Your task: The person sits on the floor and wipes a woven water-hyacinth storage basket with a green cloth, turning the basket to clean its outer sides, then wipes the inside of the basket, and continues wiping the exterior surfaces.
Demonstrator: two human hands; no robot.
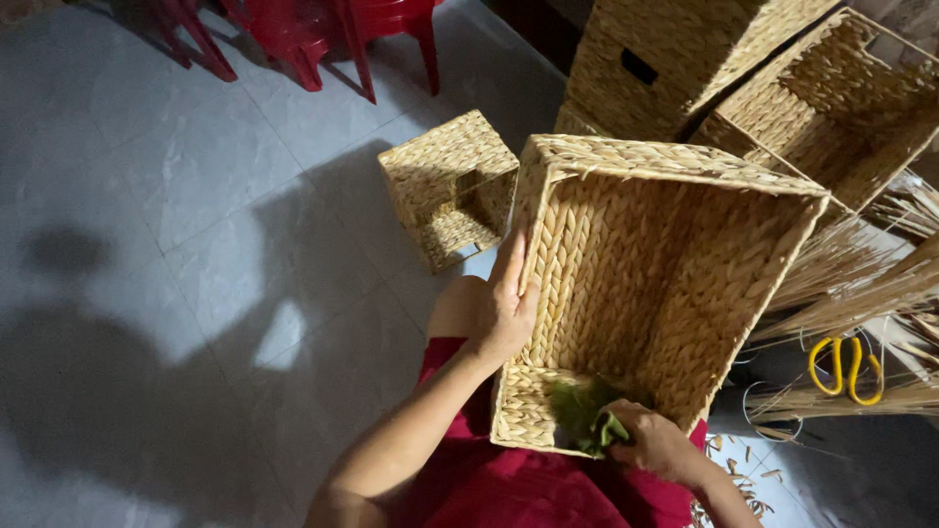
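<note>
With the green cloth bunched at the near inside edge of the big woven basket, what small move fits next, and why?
Probably a sweep of the green cloth away from the body along the inner wall of the large woven basket. The right hand holds the cloth just inside the near rim, most of the interior lies beyond it, and the left hand braces the outer side.

No labels, signs or screens show anywhere in the frame. The only containers are open woven baskets of pale straw, which are not packages and carry no tags or printed marks that can be made out.
</note>
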